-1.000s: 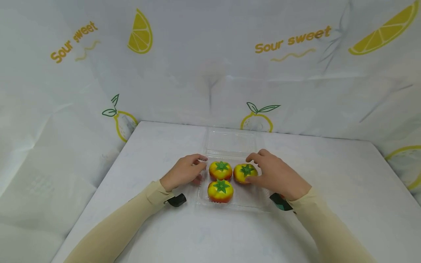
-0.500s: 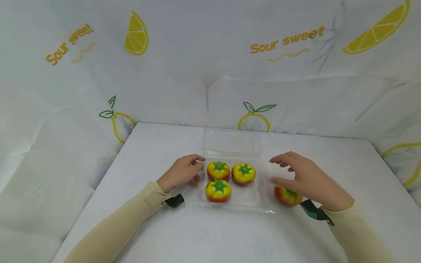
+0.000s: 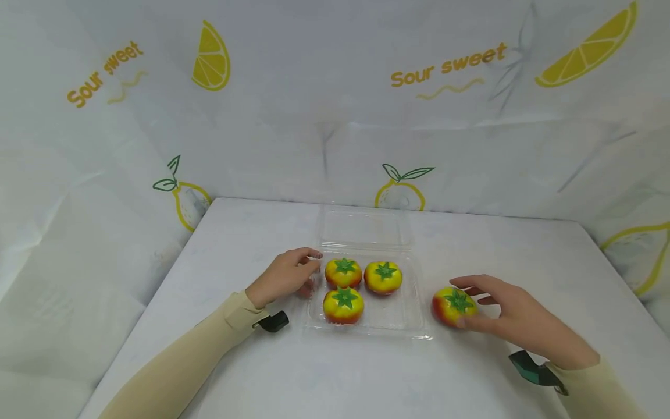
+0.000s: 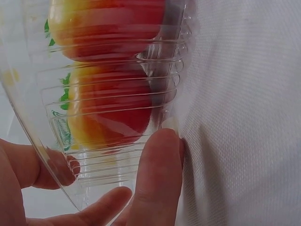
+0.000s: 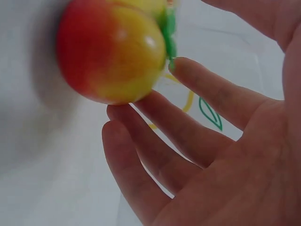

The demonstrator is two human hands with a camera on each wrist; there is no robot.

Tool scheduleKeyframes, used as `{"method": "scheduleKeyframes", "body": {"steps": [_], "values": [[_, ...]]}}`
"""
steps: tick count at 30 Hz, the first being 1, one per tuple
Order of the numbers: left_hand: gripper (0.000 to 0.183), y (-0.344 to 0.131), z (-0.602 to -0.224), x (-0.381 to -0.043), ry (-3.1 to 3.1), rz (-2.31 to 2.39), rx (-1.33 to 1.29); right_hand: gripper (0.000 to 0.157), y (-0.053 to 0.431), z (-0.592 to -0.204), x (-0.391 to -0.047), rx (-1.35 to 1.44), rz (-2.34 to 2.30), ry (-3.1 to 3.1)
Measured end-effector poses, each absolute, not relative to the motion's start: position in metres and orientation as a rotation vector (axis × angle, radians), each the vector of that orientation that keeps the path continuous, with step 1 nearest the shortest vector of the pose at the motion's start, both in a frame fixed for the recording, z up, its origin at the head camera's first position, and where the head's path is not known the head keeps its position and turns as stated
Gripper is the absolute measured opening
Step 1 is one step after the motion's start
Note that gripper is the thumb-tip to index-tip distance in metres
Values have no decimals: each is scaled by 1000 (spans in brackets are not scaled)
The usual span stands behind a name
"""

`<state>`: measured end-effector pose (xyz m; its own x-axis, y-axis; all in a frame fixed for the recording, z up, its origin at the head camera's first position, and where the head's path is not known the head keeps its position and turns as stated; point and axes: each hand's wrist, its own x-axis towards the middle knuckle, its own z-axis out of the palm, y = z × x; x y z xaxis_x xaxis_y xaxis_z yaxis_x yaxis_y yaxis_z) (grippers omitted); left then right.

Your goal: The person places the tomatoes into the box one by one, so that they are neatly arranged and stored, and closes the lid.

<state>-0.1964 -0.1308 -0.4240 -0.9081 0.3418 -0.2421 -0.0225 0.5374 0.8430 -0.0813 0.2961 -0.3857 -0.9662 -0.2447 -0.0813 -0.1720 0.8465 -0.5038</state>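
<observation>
On the table at the right, a yellow-red toy tomato (image 3: 446, 308) with a green star-shaped leaf lies outside the box. My right hand (image 3: 526, 323) is around its right side, fingers behind and thumb in front. The right wrist view shows the loosely bent fingers (image 5: 164, 127) at the tomato (image 5: 113, 52); the thumb's contact is out of sight. A clear plastic box (image 3: 392, 317) holds three similar tomatoes, two in its back row and one front left (image 3: 342, 306). My left hand (image 3: 282, 276) touches the box's left side with relaxed fingers (image 4: 157, 174).
The box's clear lid (image 3: 366, 227) lies folded back toward the rear of the white table (image 3: 324, 378). Behind stands a white backdrop (image 3: 293, 116) printed with lemons and lettering. The front right part of the box shows bare plastic.
My right hand has left the back right tomato in the box and moved right to the tomato on the table. My left hand stays at the box's left side.
</observation>
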Motion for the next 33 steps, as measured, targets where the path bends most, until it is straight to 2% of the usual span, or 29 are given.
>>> {"method": "scheduleKeyframes", "body": {"steps": [8,33], "values": [[40,-130,-425,-197,2399,1325,259,75,296,-398,-81,-304,-760,2877],[40,-132,-426,-197,2402,1321,275,64,303,-393,-90,-318,-758,2877]]}}
